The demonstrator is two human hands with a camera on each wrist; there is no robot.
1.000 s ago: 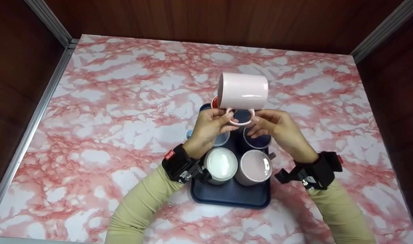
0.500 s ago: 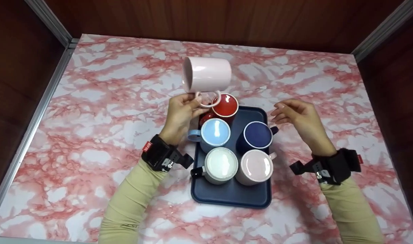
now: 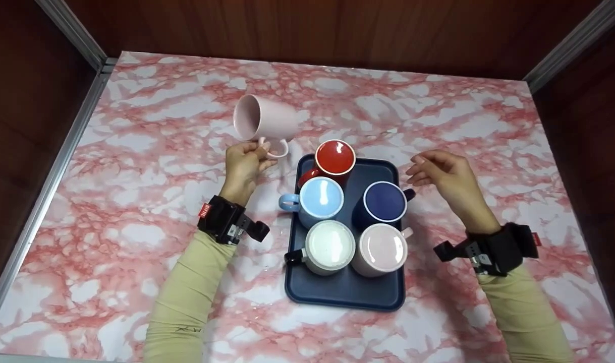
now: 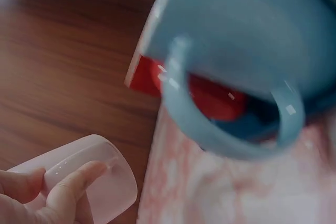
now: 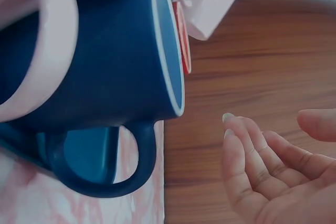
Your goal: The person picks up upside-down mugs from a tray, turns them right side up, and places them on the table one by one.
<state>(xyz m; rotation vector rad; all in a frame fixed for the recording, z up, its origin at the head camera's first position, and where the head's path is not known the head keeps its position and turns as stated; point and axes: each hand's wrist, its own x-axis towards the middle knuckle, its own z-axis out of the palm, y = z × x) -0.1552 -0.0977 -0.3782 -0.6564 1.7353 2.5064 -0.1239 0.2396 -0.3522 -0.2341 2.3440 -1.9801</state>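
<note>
Your left hand (image 3: 244, 164) pinches the pale pink mug (image 3: 279, 118) by its handle, thumb against fingers, off the far-left corner of the navy tray (image 3: 345, 295). The mug lies on its side in your grip, mouth toward your left. Your right hand (image 3: 451, 186) holds nothing, its fingers loosely bent, to the right of the tray.

The likeliest trouble is that pinch: all the mug's weight hangs from one handle, so a slack or slick hold could let the body roll or drop. If it swings back to your right, it could knock the red mug (image 3: 336, 157). Watch your left wrist camera (image 3: 257, 231) too — it sits near the handle of the light blue mug (image 3: 321, 197) and could catch it.

You can't tell how high the pale pink mug is above the marbled table (image 3: 151, 212). Your hand covers part of its handle, and the left wrist view cuts it off — the light blue mug fills much of that frame, blurred. Glare on the white mug (image 3: 330, 247) and dusky pink mug (image 3: 383, 247) makes it hard to say whether they stand upside down.
</note>
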